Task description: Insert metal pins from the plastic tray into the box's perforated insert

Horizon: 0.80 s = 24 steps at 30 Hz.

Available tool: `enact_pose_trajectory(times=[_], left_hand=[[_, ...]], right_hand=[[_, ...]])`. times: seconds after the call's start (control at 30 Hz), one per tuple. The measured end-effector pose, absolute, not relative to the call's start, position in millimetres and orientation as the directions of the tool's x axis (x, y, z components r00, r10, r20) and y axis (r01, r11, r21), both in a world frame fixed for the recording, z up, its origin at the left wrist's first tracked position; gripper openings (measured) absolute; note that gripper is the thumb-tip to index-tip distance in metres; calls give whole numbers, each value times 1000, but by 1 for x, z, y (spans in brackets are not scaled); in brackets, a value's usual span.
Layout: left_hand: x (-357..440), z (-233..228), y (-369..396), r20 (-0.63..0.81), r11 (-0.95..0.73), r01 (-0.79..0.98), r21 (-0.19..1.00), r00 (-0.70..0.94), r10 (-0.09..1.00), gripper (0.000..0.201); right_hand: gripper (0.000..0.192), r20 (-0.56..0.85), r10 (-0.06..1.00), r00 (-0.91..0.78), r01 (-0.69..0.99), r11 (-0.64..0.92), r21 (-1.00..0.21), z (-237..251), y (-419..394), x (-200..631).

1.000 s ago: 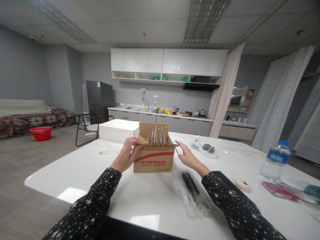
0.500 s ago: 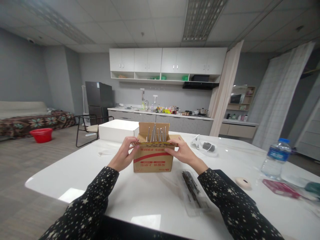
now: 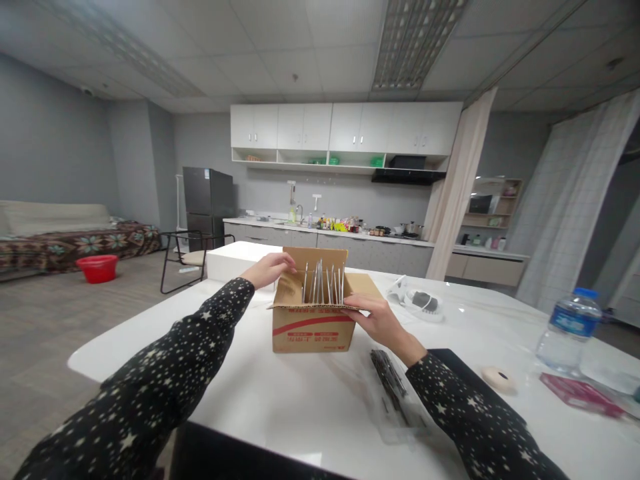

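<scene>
A cardboard box (image 3: 313, 337) with red print stands upright on the white table, its top open. Several thin silvery metal rods (image 3: 323, 283) stick up inside it. My left hand (image 3: 273, 270) is at the far left corner of the box, its fingers closed at the left flap (image 3: 289, 288). At the near right corner, my right hand (image 3: 375, 321) pinches the front flap, with the thumb below and the fingers above. A clear plastic tray (image 3: 397, 433) of dark metal rods (image 3: 389, 380) lies to the right, near my right forearm.
Behind the box on the left is a white box (image 3: 225, 263). A white device with a cable (image 3: 423, 303) lies at the back right. Farther right are a round cream object (image 3: 497, 380), a water bottle (image 3: 570, 330) and a dark red packet (image 3: 580, 397).
My left hand has moved from the front flap's left end to the far left corner. The front flap has tipped down toward me, showing more of the rods. My right hand keeps its hold.
</scene>
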<state>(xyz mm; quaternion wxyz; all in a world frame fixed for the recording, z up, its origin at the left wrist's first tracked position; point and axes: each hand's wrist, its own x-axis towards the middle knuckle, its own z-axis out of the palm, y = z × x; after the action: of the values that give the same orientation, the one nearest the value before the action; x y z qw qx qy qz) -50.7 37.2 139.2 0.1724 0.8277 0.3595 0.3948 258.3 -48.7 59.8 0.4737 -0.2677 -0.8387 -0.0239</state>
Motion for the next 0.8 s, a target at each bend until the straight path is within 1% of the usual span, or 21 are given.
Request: enact_pose_trajectory(times=[0.07,0.13,0.23,0.3,0.43,0.57,0.73,0.8], left_hand=[[-41,140,42,448,-688,545,479,522,726,23],[-34,138,44,363,-677,599,428,571,736,26],[-26,132,46,216,-671,671,316,637,740,32],[-22,128,48,186,-675,694,250,650,737,31],[-13,115,50,212,-692,701,175,659,721,28],[-3,104,49,268,-708,699,106,665,697,20],[0,113,40,346,-748,660,76,686,640,31],[-3,126,36,406,-788,605,114,696,593,36]], right_hand=[[17,817,401,-414,460,867,-192,58,-49,261],[17,821,395,-413,454,871,-190,56,-50,264],[17,834,389,-393,459,868,-188,56,-52,268],[18,848,369,-380,460,871,-173,55,-53,270],[19,853,353,-385,460,874,-155,54,-56,273],[19,847,375,-376,458,870,-181,50,-58,275],[17,860,409,-306,443,861,-252,45,-55,275],[16,861,425,-279,428,858,-284,43,-54,275]])
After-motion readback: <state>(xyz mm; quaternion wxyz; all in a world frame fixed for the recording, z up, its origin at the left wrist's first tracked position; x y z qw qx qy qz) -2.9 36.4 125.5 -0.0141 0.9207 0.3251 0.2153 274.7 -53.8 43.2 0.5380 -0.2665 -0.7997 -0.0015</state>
